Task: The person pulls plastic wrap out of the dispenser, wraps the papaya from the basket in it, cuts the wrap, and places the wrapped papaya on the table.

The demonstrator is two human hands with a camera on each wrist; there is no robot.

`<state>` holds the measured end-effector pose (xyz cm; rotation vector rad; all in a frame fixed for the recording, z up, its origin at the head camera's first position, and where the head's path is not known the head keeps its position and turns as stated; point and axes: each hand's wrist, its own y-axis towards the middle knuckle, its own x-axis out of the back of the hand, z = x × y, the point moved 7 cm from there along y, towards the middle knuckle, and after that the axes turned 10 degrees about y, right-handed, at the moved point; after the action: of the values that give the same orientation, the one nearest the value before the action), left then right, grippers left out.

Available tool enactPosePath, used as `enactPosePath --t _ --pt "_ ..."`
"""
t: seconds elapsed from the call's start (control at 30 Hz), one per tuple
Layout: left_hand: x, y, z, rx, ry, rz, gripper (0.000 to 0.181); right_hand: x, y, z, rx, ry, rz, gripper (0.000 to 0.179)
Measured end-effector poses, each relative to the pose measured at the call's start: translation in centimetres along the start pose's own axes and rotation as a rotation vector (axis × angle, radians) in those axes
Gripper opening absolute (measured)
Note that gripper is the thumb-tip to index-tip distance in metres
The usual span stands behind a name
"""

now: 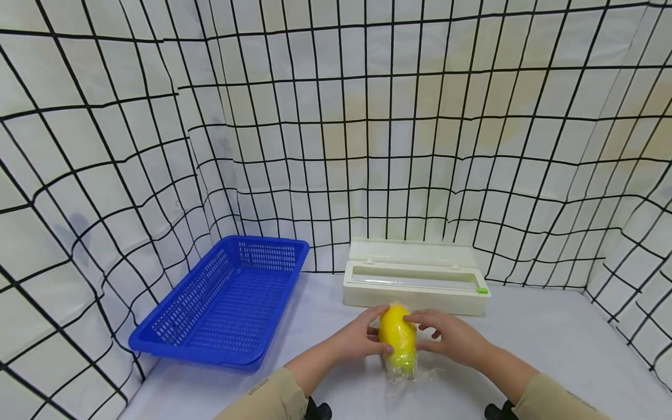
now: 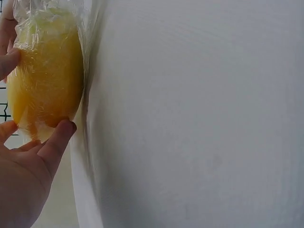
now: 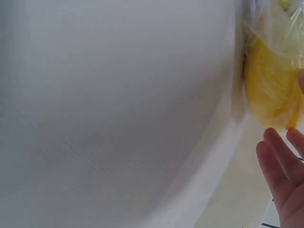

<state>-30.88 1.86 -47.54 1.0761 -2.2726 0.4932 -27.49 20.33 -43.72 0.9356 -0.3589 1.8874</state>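
Observation:
A yellow, mango-shaped fruit (image 1: pixel 397 329) with a greenish near end is wrapped in clear cling film, low over the white table. Loose film (image 1: pixel 403 380) bunches at its near end. My left hand (image 1: pixel 358 338) holds it from the left, thumb on the near side and fingers toward the far end. From the right, my right hand (image 1: pixel 455 338) touches it with fingertips while its other fingers stand loosely apart. In the left wrist view, crinkled film covers the fruit (image 2: pixel 50 71). The right wrist view has relaxed, fairly straight fingers (image 3: pixel 280 159) at the fruit's end.
Just beyond the hands stands a white cling film dispenser (image 1: pixel 417 296), lid raised, with a roll inside and a green slider at its right end. A blue perforated basket (image 1: pixel 252 357) sits to the left. Black-gridded white walls (image 1: pixel 378 134) surround the white table (image 1: pixel 535 338).

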Motion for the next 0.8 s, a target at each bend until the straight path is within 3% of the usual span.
enactPosePath --t 0.23,0.37,0.53,0.7,0.8 --pt "-0.2 0.3 -0.2 0.013 -0.073 0.046 0.088 0.5 -0.7 0.7 0.04 -0.074 -0.063 0.052" --pt "-0.5 0.4 0.0 0.018 -0.008 0.08 0.089 0.0 -0.7 0.4 0.019 -0.107 -0.047 0.052" --pt "-0.4 0.1 0.2 0.023 0.052 0.066 0.093 -0.3 -0.7 0.1 -0.016 -0.092 -0.059 0.054" --pt "-0.4 0.0 -0.3 -0.022 0.112 0.056 0.088 0.0 -1.8 -0.1 -0.043 -0.155 -0.077 0.039" --pt "-0.4 -0.1 -0.6 -0.039 0.159 0.059 0.079 0.0 -2.7 -0.2 -0.065 -0.172 -0.022 0.03"
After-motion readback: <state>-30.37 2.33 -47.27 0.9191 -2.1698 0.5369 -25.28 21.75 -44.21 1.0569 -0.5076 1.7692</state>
